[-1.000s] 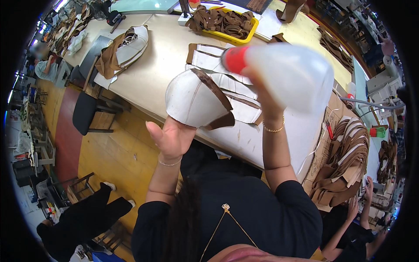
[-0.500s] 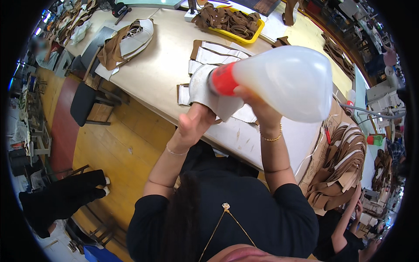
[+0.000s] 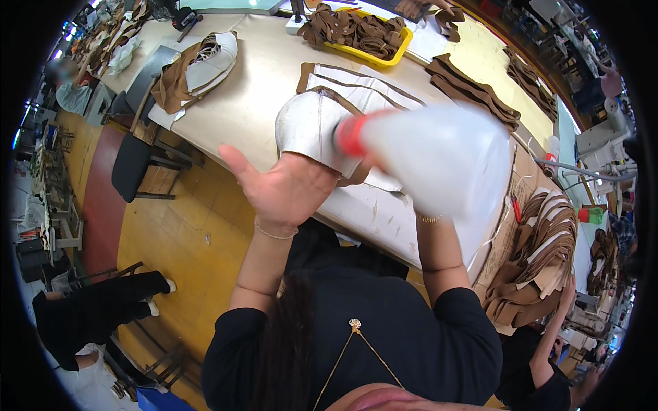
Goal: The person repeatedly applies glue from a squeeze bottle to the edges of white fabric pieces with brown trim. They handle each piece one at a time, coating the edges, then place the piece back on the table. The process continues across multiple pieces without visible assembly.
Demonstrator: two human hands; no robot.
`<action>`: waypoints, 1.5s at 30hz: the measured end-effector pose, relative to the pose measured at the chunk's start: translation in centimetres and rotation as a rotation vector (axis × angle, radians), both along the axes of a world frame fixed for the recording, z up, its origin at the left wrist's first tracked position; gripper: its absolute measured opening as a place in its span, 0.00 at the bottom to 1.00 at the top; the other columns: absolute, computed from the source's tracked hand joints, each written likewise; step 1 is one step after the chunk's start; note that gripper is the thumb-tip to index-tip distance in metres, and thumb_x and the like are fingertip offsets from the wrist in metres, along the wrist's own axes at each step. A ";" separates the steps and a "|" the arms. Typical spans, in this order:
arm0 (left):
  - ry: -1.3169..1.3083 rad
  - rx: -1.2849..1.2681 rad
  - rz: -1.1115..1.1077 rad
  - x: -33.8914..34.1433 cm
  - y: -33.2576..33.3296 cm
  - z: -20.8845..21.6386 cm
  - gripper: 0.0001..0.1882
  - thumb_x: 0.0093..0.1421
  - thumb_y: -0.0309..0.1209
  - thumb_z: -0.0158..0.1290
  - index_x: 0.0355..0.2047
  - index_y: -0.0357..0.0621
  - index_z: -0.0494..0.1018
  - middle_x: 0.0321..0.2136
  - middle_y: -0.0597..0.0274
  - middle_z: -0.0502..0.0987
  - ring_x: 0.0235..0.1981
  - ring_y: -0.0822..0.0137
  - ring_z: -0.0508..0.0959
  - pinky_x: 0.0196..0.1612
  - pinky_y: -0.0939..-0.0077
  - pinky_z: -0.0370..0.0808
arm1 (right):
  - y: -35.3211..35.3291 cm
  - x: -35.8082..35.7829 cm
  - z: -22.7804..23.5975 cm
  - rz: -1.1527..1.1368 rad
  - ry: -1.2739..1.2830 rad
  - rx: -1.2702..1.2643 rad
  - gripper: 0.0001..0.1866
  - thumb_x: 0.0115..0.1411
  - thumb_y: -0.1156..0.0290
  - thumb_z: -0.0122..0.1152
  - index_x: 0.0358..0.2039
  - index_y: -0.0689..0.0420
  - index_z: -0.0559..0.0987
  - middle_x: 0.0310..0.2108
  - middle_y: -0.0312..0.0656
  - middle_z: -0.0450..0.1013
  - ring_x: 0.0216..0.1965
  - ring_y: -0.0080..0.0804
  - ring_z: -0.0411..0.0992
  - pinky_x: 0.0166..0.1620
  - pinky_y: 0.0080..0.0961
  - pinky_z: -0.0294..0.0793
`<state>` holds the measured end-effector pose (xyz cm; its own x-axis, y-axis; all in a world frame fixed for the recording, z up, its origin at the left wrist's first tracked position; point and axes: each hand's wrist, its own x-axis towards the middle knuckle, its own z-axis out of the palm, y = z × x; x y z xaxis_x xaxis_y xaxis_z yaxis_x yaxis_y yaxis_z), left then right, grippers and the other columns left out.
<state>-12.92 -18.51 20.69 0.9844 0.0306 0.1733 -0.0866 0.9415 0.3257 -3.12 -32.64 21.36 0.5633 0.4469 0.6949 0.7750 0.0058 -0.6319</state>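
Observation:
My left hand (image 3: 291, 188) is palm up with the thumb spread wide, its fingers tucked under a curved white piece with brown edging (image 3: 301, 127) that looks like a shoe upper. That piece is held over other white and brown pieces (image 3: 336, 79) lying on the table. In my right hand (image 3: 385, 174), mostly hidden and blurred, is a large translucent plastic bottle (image 3: 445, 151) with a red neck. The bottle lies tilted on its side, its red end at the white piece. Whether the tip touches the piece, I cannot tell.
A yellow tray (image 3: 385, 61) of brown strips stands at the back. Brown strips (image 3: 473, 89) lie right of it. A bundle of brown pieces (image 3: 534, 253) sits at right, another stack (image 3: 199, 75) at left. Another person's hand (image 3: 411, 8) reaches in at the far edge.
My left hand has turned palm up, its thumb swinging out left. The bottle has moved slightly down and blurs. Brown strips now lie at the back right, and another person's hand has appeared there.

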 end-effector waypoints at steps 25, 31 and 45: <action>0.019 1.632 0.141 -0.7 -0.1 -1.5 0.59 0.40 0.75 0.35 0.53 0.28 0.53 0.50 0.40 0.61 0.52 0.51 0.62 0.53 0.67 0.59 | -0.9 2.9 -0.1 -0.019 -0.198 0.053 0.25 0.45 0.67 0.67 0.45 0.55 0.73 0.47 0.39 0.69 0.50 0.31 0.66 0.51 0.30 0.65; 0.168 0.753 0.168 -1.8 0.0 -1.5 0.64 0.37 0.80 0.23 0.61 0.37 0.39 0.60 0.54 0.49 0.61 0.62 0.51 0.61 0.67 0.49 | -0.6 3.3 2.4 -0.325 0.108 0.244 0.21 0.42 0.65 0.71 0.37 0.57 0.77 0.34 0.37 0.75 0.32 0.24 0.73 0.37 0.22 0.72; 0.221 0.085 0.136 -0.9 -0.5 -0.5 0.58 0.44 0.76 0.24 0.61 0.36 0.41 0.61 0.55 0.46 0.62 0.58 0.47 0.62 0.62 0.44 | -1.0 1.5 1.1 -0.195 0.046 0.292 0.14 0.45 0.67 0.68 0.32 0.57 0.79 0.30 0.37 0.75 0.32 0.27 0.73 0.37 0.24 0.73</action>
<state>-13.82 -18.99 20.24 0.9865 0.1597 -0.0374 -0.1286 0.8944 0.4283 -1.61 -33.59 22.48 0.6518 0.1143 0.7497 0.7504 0.0461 -0.6594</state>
